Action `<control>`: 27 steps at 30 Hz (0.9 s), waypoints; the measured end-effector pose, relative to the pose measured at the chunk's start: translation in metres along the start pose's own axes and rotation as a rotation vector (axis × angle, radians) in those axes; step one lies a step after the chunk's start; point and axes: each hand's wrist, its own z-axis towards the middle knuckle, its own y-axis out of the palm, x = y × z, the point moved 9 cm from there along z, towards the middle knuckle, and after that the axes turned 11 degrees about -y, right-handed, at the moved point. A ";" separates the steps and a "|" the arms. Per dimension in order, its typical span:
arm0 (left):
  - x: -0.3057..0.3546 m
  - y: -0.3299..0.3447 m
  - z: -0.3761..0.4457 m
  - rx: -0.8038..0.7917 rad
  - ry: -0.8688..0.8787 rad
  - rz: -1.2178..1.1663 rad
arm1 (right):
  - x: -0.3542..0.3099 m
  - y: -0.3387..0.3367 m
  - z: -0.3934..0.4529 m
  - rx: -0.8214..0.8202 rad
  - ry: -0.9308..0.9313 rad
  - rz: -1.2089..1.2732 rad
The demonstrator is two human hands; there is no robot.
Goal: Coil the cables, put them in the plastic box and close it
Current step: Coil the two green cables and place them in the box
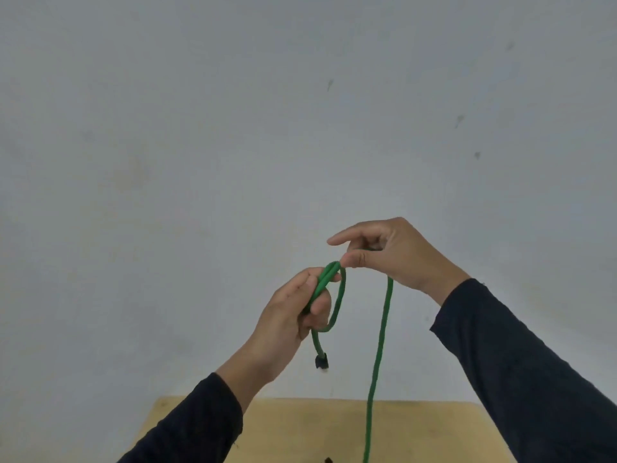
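A green cable (379, 345) is held up in front of the wall, above the table. My left hand (293, 315) is shut on a small loop of it, two strands pinched between thumb and fingers. The cable's short end hangs below that hand and ends in a black plug (321, 361). My right hand (390, 252) sits just above and to the right, thumb and fingers closed on the cable at the top of the loop. From there the long strand drops straight down past the table's far edge and out of the frame. The plastic box is not in view.
A light wooden table (300, 426) fills the bottom of the view, with its far edge against a plain grey wall (233, 128). A small dark object (329, 460) peeks in at the bottom edge. Both forearms wear dark sleeves.
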 end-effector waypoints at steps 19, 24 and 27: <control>0.106 -0.083 0.015 0.441 0.354 0.005 | 0.027 0.114 -0.031 -0.121 0.043 -0.208; 0.049 -0.061 0.005 0.376 0.224 0.536 | -0.021 0.071 -0.008 -0.159 -0.109 -0.396; 0.019 -0.036 -0.004 0.188 0.145 0.470 | -0.032 0.031 0.005 -0.017 -0.077 -0.261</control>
